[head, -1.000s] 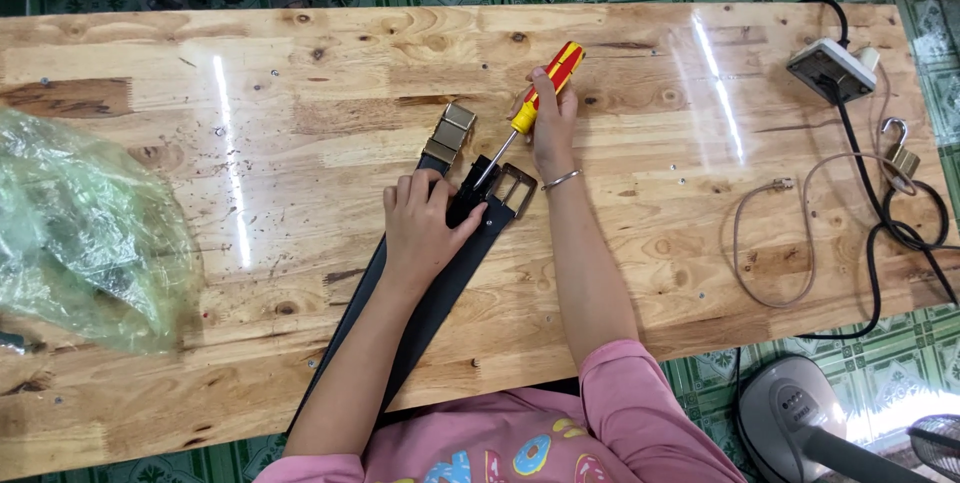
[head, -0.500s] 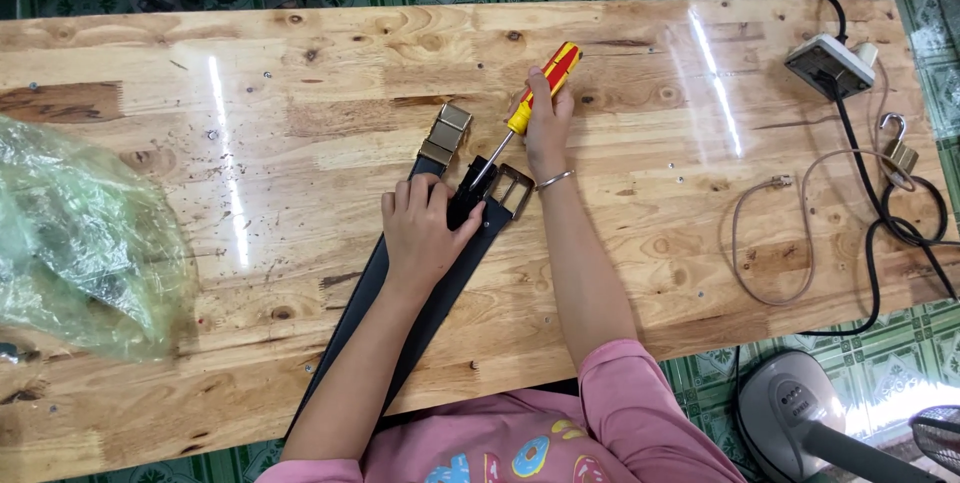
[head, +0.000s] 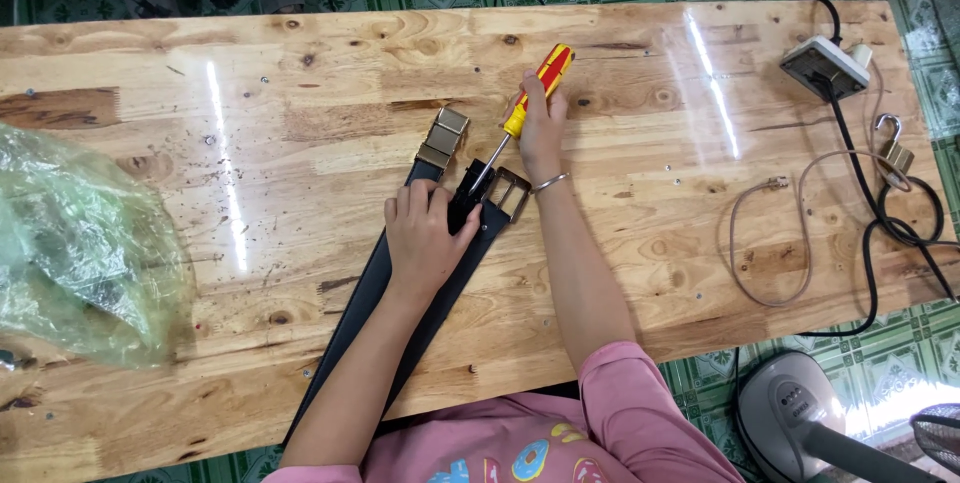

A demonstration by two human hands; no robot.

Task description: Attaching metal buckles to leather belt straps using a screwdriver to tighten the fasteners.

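Two black belts (head: 372, 293) lie side by side on the wooden table (head: 300, 123), running from the near edge toward the middle. My left hand (head: 428, 233) presses flat on them close to their buckle ends. One belt ends in a brass buckle (head: 442, 138), the other in a dark square frame buckle (head: 510, 193). My right hand (head: 540, 128) grips a screwdriver (head: 530, 98) with a red and yellow handle. Its tip points down at the belt end beside the frame buckle.
A crumpled green plastic bag (head: 80, 243) lies at the table's left. At the right are a white power strip (head: 825, 65), black cables (head: 890, 223), a thin beige cable loop (head: 790, 243) and a padlock (head: 893, 148). A grey fan base (head: 800, 423) stands on the floor.
The hands and the screwdriver stay almost where they were; the screwdriver handle has shifted only slightly.
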